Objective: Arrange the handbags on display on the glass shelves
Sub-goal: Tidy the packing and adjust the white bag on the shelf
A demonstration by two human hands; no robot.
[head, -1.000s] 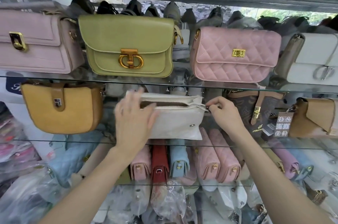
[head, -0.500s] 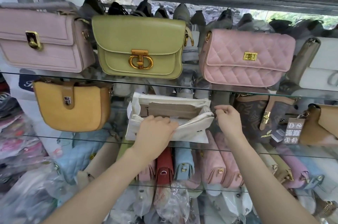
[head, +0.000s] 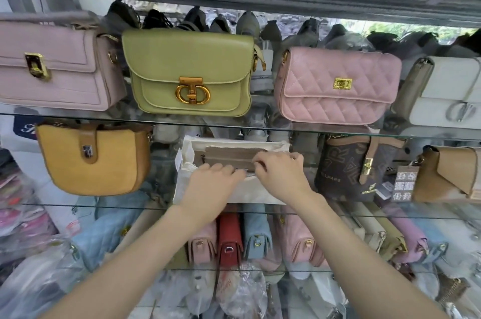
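Fiddling with the white bag on the middle shelf

Both hands are on the white handbag (head: 234, 191), which sits on the middle glass shelf (head: 78, 205) between the mustard bag (head: 93, 160) and the brown monogram bag (head: 346, 167). Its top gapes open, tan lining showing. The left hand (head: 210, 186) rests on the front edge with fingers curled over it, and the right hand (head: 279, 171) pinches something small at the zipper line. Up top sit the green bag (head: 190, 71) and the pink quilted bag (head: 338, 84)
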